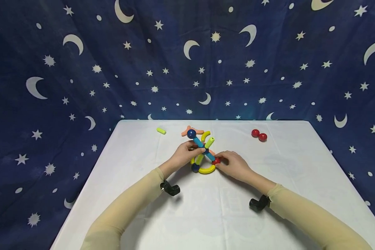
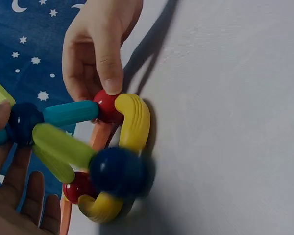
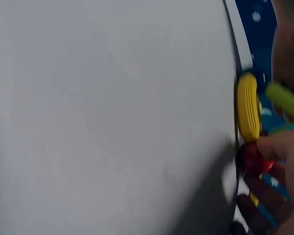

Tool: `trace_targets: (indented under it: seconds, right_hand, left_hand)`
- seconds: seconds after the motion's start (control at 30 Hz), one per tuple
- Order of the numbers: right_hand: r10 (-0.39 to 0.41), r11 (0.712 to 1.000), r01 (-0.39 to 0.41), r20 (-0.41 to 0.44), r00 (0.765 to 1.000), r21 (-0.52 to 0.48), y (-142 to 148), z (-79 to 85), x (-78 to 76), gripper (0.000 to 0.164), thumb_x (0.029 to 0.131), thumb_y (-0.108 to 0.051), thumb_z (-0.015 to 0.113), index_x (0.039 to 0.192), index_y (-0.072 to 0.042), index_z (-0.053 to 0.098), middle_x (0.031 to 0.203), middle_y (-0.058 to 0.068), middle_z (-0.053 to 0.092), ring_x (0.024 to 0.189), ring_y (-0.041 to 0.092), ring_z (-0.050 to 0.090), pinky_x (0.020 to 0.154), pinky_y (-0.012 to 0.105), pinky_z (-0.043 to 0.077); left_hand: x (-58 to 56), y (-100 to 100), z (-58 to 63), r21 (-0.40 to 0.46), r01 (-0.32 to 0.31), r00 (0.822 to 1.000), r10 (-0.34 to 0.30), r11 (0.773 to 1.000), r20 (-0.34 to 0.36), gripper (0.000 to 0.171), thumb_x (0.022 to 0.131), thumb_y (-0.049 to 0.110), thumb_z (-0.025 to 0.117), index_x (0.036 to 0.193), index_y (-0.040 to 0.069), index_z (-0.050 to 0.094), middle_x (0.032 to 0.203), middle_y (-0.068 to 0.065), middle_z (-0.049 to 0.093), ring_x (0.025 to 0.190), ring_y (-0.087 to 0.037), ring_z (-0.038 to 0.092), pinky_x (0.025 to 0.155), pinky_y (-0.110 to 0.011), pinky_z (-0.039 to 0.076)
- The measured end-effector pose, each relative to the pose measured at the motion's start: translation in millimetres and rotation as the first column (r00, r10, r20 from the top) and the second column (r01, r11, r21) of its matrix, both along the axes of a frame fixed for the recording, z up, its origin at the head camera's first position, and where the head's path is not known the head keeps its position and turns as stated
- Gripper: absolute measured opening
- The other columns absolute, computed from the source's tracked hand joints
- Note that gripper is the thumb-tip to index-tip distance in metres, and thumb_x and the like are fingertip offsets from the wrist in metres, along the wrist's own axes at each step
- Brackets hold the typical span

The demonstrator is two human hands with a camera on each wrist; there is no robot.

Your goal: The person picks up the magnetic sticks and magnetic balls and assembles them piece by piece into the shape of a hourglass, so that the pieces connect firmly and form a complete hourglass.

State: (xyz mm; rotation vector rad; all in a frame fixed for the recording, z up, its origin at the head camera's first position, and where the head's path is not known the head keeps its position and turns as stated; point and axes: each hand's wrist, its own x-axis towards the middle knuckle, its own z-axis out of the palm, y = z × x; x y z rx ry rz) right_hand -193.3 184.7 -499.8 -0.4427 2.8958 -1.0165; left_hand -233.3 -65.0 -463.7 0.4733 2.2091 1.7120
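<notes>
A ball-and-rod building toy stands on the white table between both hands. My left hand (image 1: 184, 155) grips it around its central dark blue ball (image 2: 24, 122), where blue and lime green rods meet. A second dark blue ball (image 1: 191, 134) tops the upper blue rod (image 1: 198, 141). My right hand (image 1: 235, 166) pinches a red ball (image 2: 107, 106) at the base, touching the lower blue rod (image 2: 71, 112) and a yellow curved piece (image 2: 135, 122). That curved piece runs to another dark blue ball (image 2: 118, 171). In the right wrist view, fingers partly hide the red ball (image 3: 252, 159).
Behind the toy lie orange pieces (image 1: 187, 132) and a yellow curved piece (image 1: 205, 135). A lime green rod (image 1: 161, 131) lies at the back left, two red balls (image 1: 259, 134) at the back right. A starry blue cloth (image 1: 175, 62) hangs behind the table (image 1: 187, 215).
</notes>
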Motion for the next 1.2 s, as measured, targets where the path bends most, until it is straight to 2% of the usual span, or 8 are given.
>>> trace_targets:
  seconds: [0.1, 0.33, 0.47, 0.63, 0.7, 0.83, 1.03, 1.2]
  right_hand:
    - [0.029, 0.999, -0.029, -0.008, 1.000, -0.029, 9.9, -2.4, -6.0, 0.039, 0.092, -0.027, 0.078, 0.129, -0.015, 0.071, 0.119, 0.001, 0.071, 0.111, 0.025, 0.061, 0.100, 0.050, 0.047]
    - [0.055, 0.997, -0.056, -0.016, 0.998, -0.047, 16.3, -5.2, -9.8, 0.039, 0.094, -0.025, 0.076, 0.131, -0.015, 0.071, 0.123, 0.002, 0.071, 0.114, 0.027, 0.061, 0.102, 0.052, 0.045]
    - [0.040, 0.998, -0.041, -0.016, 0.999, -0.055, 13.1, -3.7, -8.0, 0.039, 0.093, -0.024, 0.076, 0.131, -0.014, 0.071, 0.123, 0.002, 0.071, 0.114, 0.027, 0.060, 0.102, 0.051, 0.045]
    - [0.040, 0.997, -0.041, -0.010, 0.999, -0.072, 8.9, -2.9, -7.0, 0.038, 0.094, -0.024, 0.075, 0.130, -0.015, 0.071, 0.124, 0.002, 0.070, 0.115, 0.027, 0.060, 0.103, 0.051, 0.045]
    - [0.044, 0.996, -0.045, -0.018, 0.999, -0.078, 7.9, -3.2, -7.2, 0.038, 0.094, -0.024, 0.075, 0.130, -0.015, 0.071, 0.124, 0.002, 0.070, 0.116, 0.027, 0.060, 0.103, 0.051, 0.045]
    - [0.048, 0.996, -0.052, -0.046, 0.998, -0.072, 7.9, -4.2, -7.2, 0.037, 0.094, -0.024, 0.076, 0.130, -0.015, 0.071, 0.124, 0.002, 0.071, 0.116, 0.028, 0.061, 0.103, 0.052, 0.044]
    - [0.042, 0.996, -0.045, -0.039, 0.998, -0.072, 8.1, -3.9, -6.9, 0.037, 0.094, -0.025, 0.076, 0.130, -0.015, 0.071, 0.124, 0.002, 0.071, 0.117, 0.029, 0.060, 0.104, 0.053, 0.044]
    - [0.039, 0.995, -0.042, -0.029, 0.999, -0.089, 7.2, -2.9, -6.6, 0.038, 0.094, -0.025, 0.076, 0.130, -0.015, 0.071, 0.124, 0.002, 0.071, 0.118, 0.029, 0.060, 0.105, 0.052, 0.043]
  left_hand:
    - [1.3, 0.7, 0.3, -0.022, 0.002, 0.999, -0.003, 1.000, -0.043, 0.035, 0.096, 0.033, 0.074, 0.126, 0.014, 0.074, 0.117, 0.001, 0.074, 0.104, -0.020, 0.064, 0.090, -0.036, 0.051]
    - [2.2, 4.5, 1.3, -0.073, 0.000, 0.990, -0.010, 0.997, -0.142, 0.039, 0.097, 0.035, 0.072, 0.130, 0.015, 0.072, 0.116, 0.005, 0.075, 0.095, -0.024, 0.063, 0.081, -0.035, 0.052]
    - [0.8, 7.9, 2.6, -0.074, -0.004, 0.988, -0.007, 0.997, -0.152, 0.038, 0.098, 0.037, 0.071, 0.130, 0.016, 0.072, 0.119, 0.006, 0.074, 0.098, -0.019, 0.064, 0.084, -0.035, 0.051]
    - [1.6, 11.9, 4.2, -0.036, -0.012, 0.990, 0.006, 0.999, -0.141, 0.026, 0.099, 0.034, 0.070, 0.112, 0.012, 0.076, 0.138, 0.003, 0.064, 0.117, -0.016, 0.060, 0.089, -0.034, 0.051]
    - [3.1, 12.9, 4.3, -0.019, -0.024, 0.991, 0.021, 1.000, -0.134, 0.028, 0.100, 0.032, 0.069, 0.116, 0.010, 0.074, 0.135, -0.001, 0.063, 0.116, -0.018, 0.059, 0.086, -0.032, 0.051]
    - [6.6, 14.9, 5.4, 0.009, -0.072, 0.991, 0.073, 0.997, -0.111, 0.045, 0.098, 0.032, 0.071, 0.140, 0.016, 0.064, 0.113, -0.006, 0.063, 0.098, -0.021, 0.059, 0.078, -0.031, 0.051]
    - [9.0, 16.4, 0.5, 0.046, -0.151, 0.983, 0.155, 0.988, -0.095, 0.040, 0.093, 0.036, 0.077, 0.130, 0.021, 0.071, 0.100, -0.002, 0.069, 0.094, -0.021, 0.061, 0.078, -0.032, 0.052]
    - [11.4, 14.8, -4.3, 0.062, -0.129, 0.979, 0.137, 0.990, -0.150, 0.042, 0.099, 0.033, 0.071, 0.135, 0.012, 0.068, 0.106, -0.002, 0.068, 0.091, -0.022, 0.059, 0.074, -0.030, 0.050]
